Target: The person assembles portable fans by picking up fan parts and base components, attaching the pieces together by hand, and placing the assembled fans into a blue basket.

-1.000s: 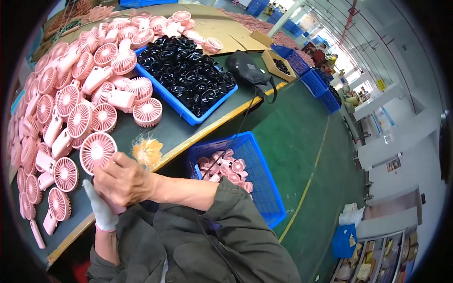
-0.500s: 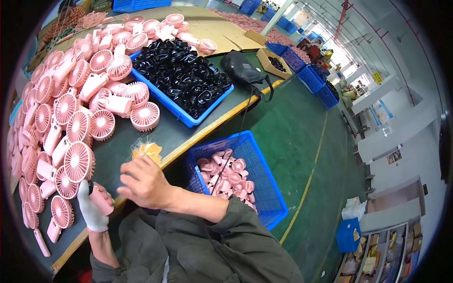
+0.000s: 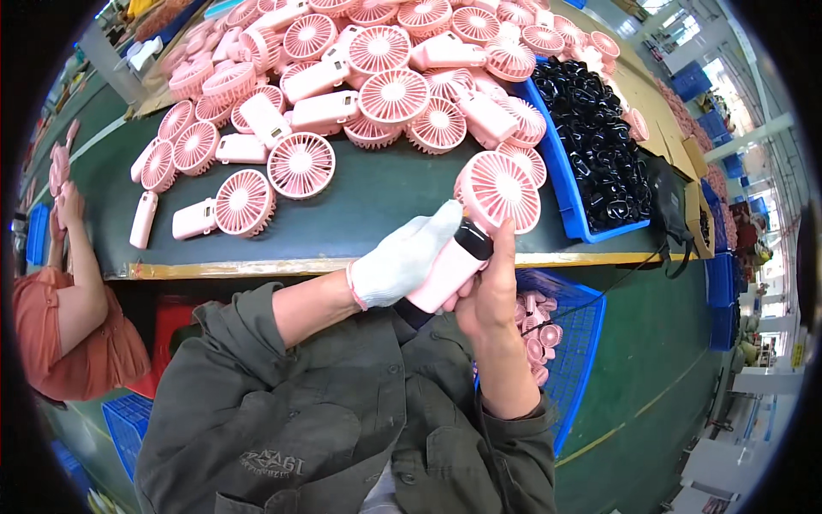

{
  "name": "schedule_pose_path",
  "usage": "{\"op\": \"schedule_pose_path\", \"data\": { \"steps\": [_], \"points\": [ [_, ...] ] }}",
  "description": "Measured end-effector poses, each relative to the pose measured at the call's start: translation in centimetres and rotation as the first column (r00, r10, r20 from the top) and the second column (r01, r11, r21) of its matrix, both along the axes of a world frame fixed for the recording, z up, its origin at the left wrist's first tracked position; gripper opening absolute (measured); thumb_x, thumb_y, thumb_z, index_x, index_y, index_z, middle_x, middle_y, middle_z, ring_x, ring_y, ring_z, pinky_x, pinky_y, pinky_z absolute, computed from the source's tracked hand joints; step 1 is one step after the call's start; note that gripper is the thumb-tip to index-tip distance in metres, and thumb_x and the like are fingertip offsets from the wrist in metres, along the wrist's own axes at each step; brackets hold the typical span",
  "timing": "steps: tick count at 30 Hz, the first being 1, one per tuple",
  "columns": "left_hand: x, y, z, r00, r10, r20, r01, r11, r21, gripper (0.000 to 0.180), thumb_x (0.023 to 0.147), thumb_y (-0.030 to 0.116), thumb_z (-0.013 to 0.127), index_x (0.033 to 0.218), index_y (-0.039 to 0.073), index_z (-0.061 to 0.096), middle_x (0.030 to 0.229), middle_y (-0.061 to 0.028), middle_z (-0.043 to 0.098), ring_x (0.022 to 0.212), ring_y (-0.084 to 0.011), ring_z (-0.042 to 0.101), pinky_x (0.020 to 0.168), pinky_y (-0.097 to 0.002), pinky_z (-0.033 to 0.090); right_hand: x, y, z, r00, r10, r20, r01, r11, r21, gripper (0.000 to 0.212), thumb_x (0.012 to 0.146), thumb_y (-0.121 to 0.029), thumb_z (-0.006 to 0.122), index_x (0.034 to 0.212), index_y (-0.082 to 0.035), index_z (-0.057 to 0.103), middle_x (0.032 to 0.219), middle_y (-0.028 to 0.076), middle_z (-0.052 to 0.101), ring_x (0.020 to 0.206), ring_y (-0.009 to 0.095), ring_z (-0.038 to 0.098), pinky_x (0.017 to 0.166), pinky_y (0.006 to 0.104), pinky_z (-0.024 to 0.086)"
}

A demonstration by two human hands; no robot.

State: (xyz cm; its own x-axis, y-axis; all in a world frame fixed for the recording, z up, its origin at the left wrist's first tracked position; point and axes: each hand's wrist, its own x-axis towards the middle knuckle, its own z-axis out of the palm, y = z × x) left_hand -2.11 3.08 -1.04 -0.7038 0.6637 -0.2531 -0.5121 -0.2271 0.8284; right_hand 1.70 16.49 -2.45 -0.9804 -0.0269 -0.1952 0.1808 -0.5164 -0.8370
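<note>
A pink handheld fan [image 3: 503,193] is held between both hands above the table's front edge, its round grille tilted away from me. Around its neck sits a glossy black piece [image 3: 473,240]. My left hand [image 3: 396,267], in a white glove, is closed around the handle from the left, its thumb near the black piece. My bare right hand [image 3: 492,300] grips the fan from the right, thumb up along the neck and fingers behind the handle, partly hidden. Behind the held fan, a large pile of similar pink fans [image 3: 377,103] covers the back of the dark table [image 3: 342,231].
A blue tray [image 3: 575,221] of black glossy parts [image 3: 599,146] stands on the right, with a black bag [image 3: 672,201] beside it. Below the edge, a blue basket [image 3: 582,368] holds more fans. At the far left, another person [image 3: 77,317] handles pink fans.
The view has swung left, bringing the other person in. My right hand has moved from a crumpled yellow thing at the table edge onto the fan in my left hand.
</note>
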Motion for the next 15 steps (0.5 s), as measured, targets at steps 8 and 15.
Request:
{"op": "schedule_pose_path", "data": {
  "steps": [8,15],
  "points": [
    [0.3,-0.8,0.4,0.867,-0.095,-0.49,-0.028,0.971,-0.239,0.041,0.103,0.034,0.025,0.099,0.001,0.048,0.056,-0.0096,0.058,0.046,-0.0204,0.058,0.044,-0.0303,0.045,0.2,-1.5,0.3,0.95,-0.118,-0.289,0.171,0.971,0.165,0.05,0.084,-0.027,0.062,0.122,0.004,0.05,0.109,0.021,0.062,0.073,0.021,0.063,0.052,0.028,0.049],
    [0.3,0.8,-1.5,-0.236,0.112,-0.965,-0.549,0.805,0.227,0.027,0.096,0.024,0.047,0.109,0.0,0.047,0.072,-0.0147,0.061,0.059,-0.0295,0.063,0.054,-0.0383,0.05,-0.4,0.4,-2.3,0.883,-0.102,-0.458,0.178,0.976,0.125,0.083,0.074,-0.044,0.08,0.131,0.004,0.043,0.119,0.022,0.061,0.106,0.022,0.059,0.094,0.0337,0.045]
  ]
}}
